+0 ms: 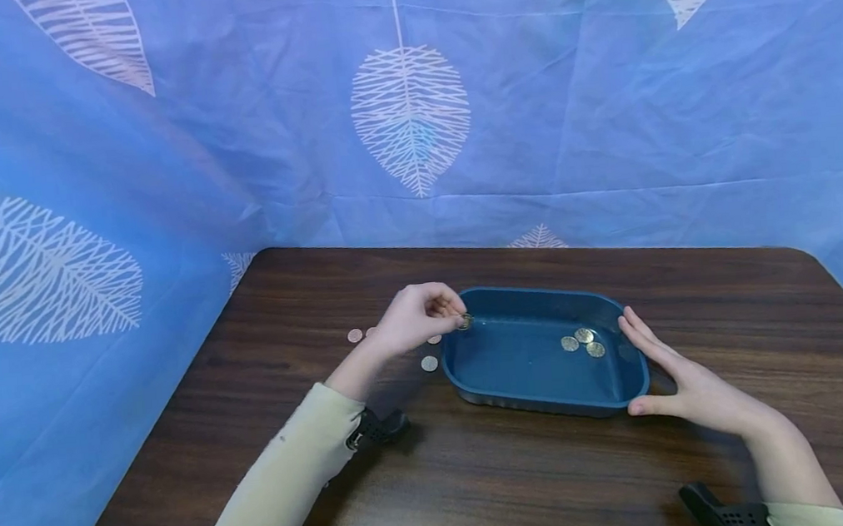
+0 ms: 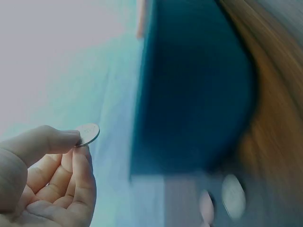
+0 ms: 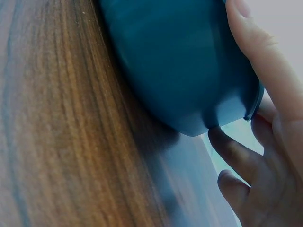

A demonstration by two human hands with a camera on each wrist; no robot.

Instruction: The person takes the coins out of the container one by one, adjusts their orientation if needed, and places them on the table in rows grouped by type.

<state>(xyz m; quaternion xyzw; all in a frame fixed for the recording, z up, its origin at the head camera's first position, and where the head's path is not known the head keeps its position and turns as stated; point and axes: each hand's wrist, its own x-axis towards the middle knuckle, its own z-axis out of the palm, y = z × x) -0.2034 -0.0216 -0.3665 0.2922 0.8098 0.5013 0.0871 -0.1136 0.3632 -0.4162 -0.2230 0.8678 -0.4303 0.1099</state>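
Note:
My left hand (image 1: 415,318) pinches a coin (image 2: 88,134) between thumb and fingertips, over the left end of the blue tray (image 1: 531,399). The other fingers are curled beneath it in the left wrist view. Inside the tray, toward its right end, lie several coins (image 1: 584,336). My right hand (image 1: 691,381) spans the tray's right end with spread, fairly straight fingers, thumb at the near corner and fingertips at the far one. In the right wrist view, fingertips (image 3: 218,135) touch the tray's outer wall (image 3: 175,61).
On the dark wooden table (image 1: 531,487), left of the tray, lie a silvery coin (image 1: 429,364) and a copper-toned coin (image 1: 355,336), with others partly hidden by my left hand. A blue leaf-patterned cloth (image 1: 289,124) hangs behind the table and along its left side.

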